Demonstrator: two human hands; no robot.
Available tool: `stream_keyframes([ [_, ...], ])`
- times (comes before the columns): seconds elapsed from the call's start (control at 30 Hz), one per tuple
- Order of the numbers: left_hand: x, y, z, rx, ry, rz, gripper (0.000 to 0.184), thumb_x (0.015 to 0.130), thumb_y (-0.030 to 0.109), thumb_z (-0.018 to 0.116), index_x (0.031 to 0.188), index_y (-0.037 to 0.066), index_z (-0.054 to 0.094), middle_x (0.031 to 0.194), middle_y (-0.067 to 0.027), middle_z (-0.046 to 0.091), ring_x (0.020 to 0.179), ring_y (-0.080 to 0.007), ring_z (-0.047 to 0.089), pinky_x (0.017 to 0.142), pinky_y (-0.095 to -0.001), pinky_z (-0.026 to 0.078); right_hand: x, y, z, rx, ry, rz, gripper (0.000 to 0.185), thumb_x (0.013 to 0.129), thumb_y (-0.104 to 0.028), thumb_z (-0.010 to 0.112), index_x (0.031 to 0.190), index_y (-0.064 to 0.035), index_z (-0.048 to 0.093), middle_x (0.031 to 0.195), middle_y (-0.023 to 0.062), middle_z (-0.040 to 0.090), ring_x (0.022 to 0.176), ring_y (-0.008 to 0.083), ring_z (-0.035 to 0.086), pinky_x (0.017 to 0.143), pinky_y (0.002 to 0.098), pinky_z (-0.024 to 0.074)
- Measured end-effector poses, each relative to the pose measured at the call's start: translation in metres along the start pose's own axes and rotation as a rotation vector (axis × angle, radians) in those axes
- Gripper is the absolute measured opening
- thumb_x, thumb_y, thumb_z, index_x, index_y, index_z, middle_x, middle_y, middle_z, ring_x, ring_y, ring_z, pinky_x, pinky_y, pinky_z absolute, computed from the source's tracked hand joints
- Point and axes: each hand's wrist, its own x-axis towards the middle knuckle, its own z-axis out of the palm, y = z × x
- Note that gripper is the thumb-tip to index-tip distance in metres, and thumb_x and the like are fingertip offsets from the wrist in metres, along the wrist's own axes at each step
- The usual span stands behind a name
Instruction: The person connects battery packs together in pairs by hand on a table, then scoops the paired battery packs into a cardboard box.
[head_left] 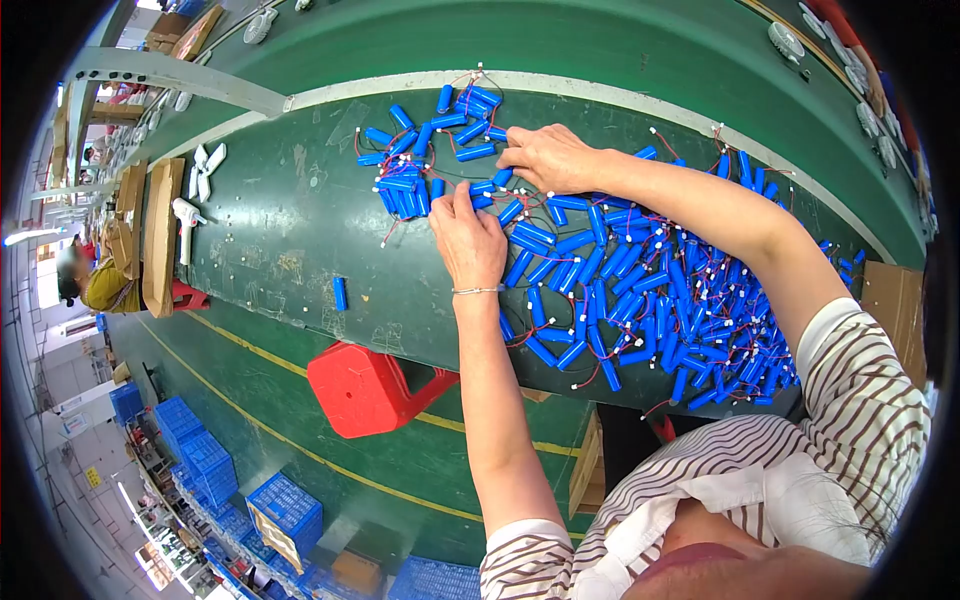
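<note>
Blue cylindrical batteries with thin red and black wires and white connectors lie on the green table (pixel 270 240). My left hand (pixel 470 245), wearing a thin bracelet, has its fingers curled down among them, beside a small group of batteries (pixel 403 197) lined up side by side. What its fingertips pinch, if anything, is hidden. My right hand (pixel 550 160) reaches in from the right, thumb and fingers closed at a blue battery (pixel 502 176) near the left hand's fingertips. Further batteries (pixel 475 105) lie loosely beyond both hands.
A large heap of wired batteries (pixel 660 300) covers the table's right part. One battery (pixel 340 293) lies alone near the front edge. A red stool (pixel 350 390) stands by the table. White fan-shaped parts (pixel 205 170), a white handheld device (pixel 187 225) and a cardboard tray (pixel 162 240) are at the left.
</note>
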Motion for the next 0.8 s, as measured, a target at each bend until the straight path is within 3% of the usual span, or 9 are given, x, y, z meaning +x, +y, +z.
stream_keyframes([
  [0.1, -0.004, 0.002, -0.005, -0.041, 0.013, -0.032, 0.036, 0.076, 0.003, 0.060, 0.112, -0.001, 0.061, 0.103, -0.0201, 0.050, 0.097, -0.0366, 0.051, 0.084, -0.0441, 0.045, -0.001, 0.002, 0.001, 0.010, -0.012, -0.007, 0.020, 0.079, -0.014, 0.067, 0.099, -0.0100, 0.066, 0.095, 0.0137, 0.057, 0.083, 0.0339, 0.063, 0.068, 0.0462, 0.0488],
  [0.27, -0.017, 0.005, -0.006, -0.018, 0.048, 0.098, 0.032, 0.077, 0.005, 0.061, 0.109, 0.001, 0.063, 0.101, -0.0193, 0.051, 0.094, -0.0347, 0.051, 0.082, -0.0431, 0.044, -0.003, 0.003, -0.001, 0.024, -0.016, -0.015, 0.019, 0.079, -0.014, 0.067, 0.097, -0.0107, 0.067, 0.095, 0.0127, 0.058, 0.084, 0.0330, 0.062, 0.069, 0.0461, 0.0485],
  [0.37, -0.027, 0.008, -0.009, -0.082, 0.025, 0.045, 0.025, 0.084, 0.012, 0.064, 0.107, 0.005, 0.067, 0.097, -0.0166, 0.054, 0.092, -0.0320, 0.051, 0.080, -0.0423, 0.044, -0.003, 0.004, -0.003, 0.041, -0.039, -0.009, 0.018, 0.079, -0.015, 0.068, 0.097, -0.0116, 0.069, 0.094, 0.0114, 0.058, 0.085, 0.0321, 0.062, 0.069, 0.0456, 0.0483],
  [0.5, -0.021, 0.009, -0.016, -0.018, -0.001, 0.022, 0.021, 0.083, 0.020, 0.068, 0.102, 0.011, 0.071, 0.096, -0.0126, 0.056, 0.088, -0.0297, 0.051, 0.079, -0.0413, 0.044, -0.001, 0.005, -0.001, 0.011, -0.039, -0.047, 0.020, 0.080, -0.015, 0.068, 0.100, -0.0096, 0.067, 0.094, 0.0111, 0.055, 0.080, 0.0318, 0.060, 0.065, 0.0448, 0.0479],
  [0.67, 0.000, -0.021, -0.006, 0.168, 0.370, 0.001, 0.027, 0.080, 0.012, 0.068, 0.106, 0.006, 0.066, 0.104, -0.0137, 0.058, 0.099, -0.0334, 0.052, 0.087, -0.0439, 0.044, -0.001, 0.003, -0.002, 0.002, -0.051, -0.029, 0.019, 0.081, -0.014, 0.066, 0.099, -0.0093, 0.067, 0.096, 0.0118, 0.055, 0.082, 0.0325, 0.060, 0.068, 0.0455, 0.0484],
  [0.73, 0.007, -0.026, -0.003, 0.190, 0.372, -0.025, 0.031, 0.080, 0.010, 0.067, 0.111, 0.006, 0.064, 0.104, -0.0146, 0.058, 0.098, -0.0338, 0.053, 0.087, -0.0445, 0.044, -0.001, 0.002, -0.004, -0.004, -0.079, -0.023, 0.019, 0.082, -0.013, 0.065, 0.100, -0.0091, 0.066, 0.097, 0.0120, 0.055, 0.083, 0.0328, 0.060, 0.069, 0.0456, 0.0484],
  [0.8, 0.014, -0.025, -0.008, 0.197, 0.214, -0.134, 0.032, 0.080, 0.009, 0.067, 0.112, 0.006, 0.064, 0.105, -0.0157, 0.058, 0.098, -0.0344, 0.053, 0.086, -0.0443, 0.045, 0.000, 0.003, -0.002, 0.000, -0.076, -0.026, 0.019, 0.082, -0.013, 0.064, 0.100, -0.0089, 0.065, 0.097, 0.0122, 0.054, 0.083, 0.0329, 0.060, 0.069, 0.0457, 0.0484],
])
